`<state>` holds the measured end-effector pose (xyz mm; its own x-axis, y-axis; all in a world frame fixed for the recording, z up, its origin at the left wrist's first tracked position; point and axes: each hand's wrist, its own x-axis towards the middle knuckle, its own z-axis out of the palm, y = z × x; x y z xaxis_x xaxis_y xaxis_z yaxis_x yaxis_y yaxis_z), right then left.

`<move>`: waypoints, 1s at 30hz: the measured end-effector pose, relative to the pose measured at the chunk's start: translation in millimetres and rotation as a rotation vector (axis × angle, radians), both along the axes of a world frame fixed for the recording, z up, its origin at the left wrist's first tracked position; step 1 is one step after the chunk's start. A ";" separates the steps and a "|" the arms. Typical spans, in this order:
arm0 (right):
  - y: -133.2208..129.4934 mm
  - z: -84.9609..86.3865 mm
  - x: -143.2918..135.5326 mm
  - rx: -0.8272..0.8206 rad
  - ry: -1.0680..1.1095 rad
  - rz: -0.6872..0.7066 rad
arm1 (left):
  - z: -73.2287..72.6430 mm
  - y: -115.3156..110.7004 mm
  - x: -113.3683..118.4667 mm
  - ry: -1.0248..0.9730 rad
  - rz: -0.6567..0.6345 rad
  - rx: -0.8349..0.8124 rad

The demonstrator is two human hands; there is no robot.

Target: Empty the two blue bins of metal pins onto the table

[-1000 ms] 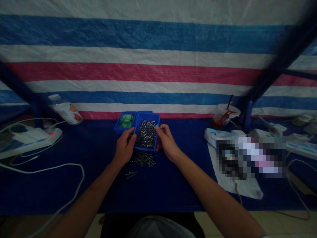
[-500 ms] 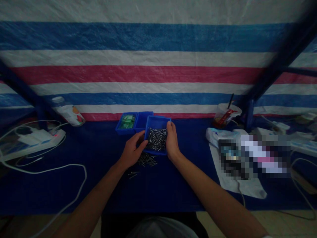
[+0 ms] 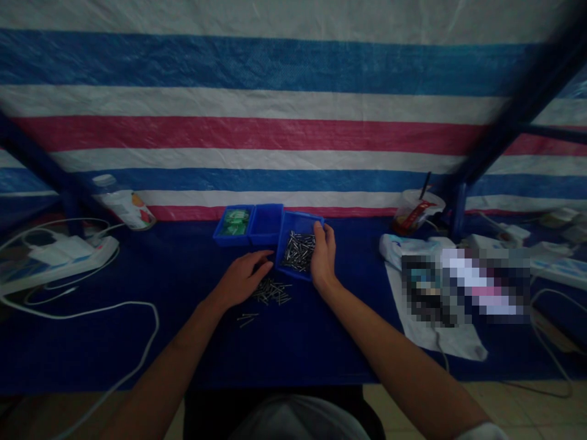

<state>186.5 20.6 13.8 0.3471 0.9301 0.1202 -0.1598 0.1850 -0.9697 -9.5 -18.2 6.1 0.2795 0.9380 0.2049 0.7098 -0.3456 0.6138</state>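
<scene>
My right hand (image 3: 323, 259) grips the right side of a blue bin (image 3: 306, 221) holding many small metal pieces (image 3: 299, 250) that look like rivets. Just left of that bin is my left hand (image 3: 243, 276), its fingers apart and nothing in them. A loose pile of the same thin metal pieces (image 3: 274, 291) lies on the blue table (image 3: 302, 342) beside my left fingers, and a few more lie nearer me. Behind the hands stand a blue bin (image 3: 266, 225) with nothing visible inside and a blue bin (image 3: 220, 231) with green packets (image 3: 235, 222).
At the left are a bottle (image 3: 125, 205), a white power strip (image 3: 98, 255) and a looping white cable (image 3: 153, 330). On the right stand a drink cup with a straw (image 3: 415, 212) and a white sheet (image 3: 458, 349) under blurred-out items. A striped tarp (image 3: 293, 134) hangs behind.
My left hand has let go of the bin of metal pieces and moved slightly left. The bin has shifted a little right in my right hand.
</scene>
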 end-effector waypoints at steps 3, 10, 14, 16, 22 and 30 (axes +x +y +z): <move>-2.6 -1.7 -0.8 0.035 -0.013 -0.014 | 4.1 -2.0 2.5 0.015 -0.002 -0.023; -9.9 -6.3 -4.4 0.138 -0.091 -0.041 | 6.0 -2.7 3.2 0.020 -0.029 -0.055; -13.1 -8.1 -5.5 0.189 -0.171 -0.059 | 6.4 -1.9 2.6 0.043 -0.053 -0.054; -14.8 -8.3 -6.1 0.200 -0.193 -0.071 | 7.3 -2.0 3.1 0.055 -0.065 -0.047; -19.4 -9.6 -9.4 0.236 -0.246 -0.079 | 6.9 -1.5 4.2 0.099 -0.055 -0.011; -23.9 -13.5 -11.3 0.254 -0.306 -0.052 | 3.3 -0.1 4.1 0.105 -0.059 0.017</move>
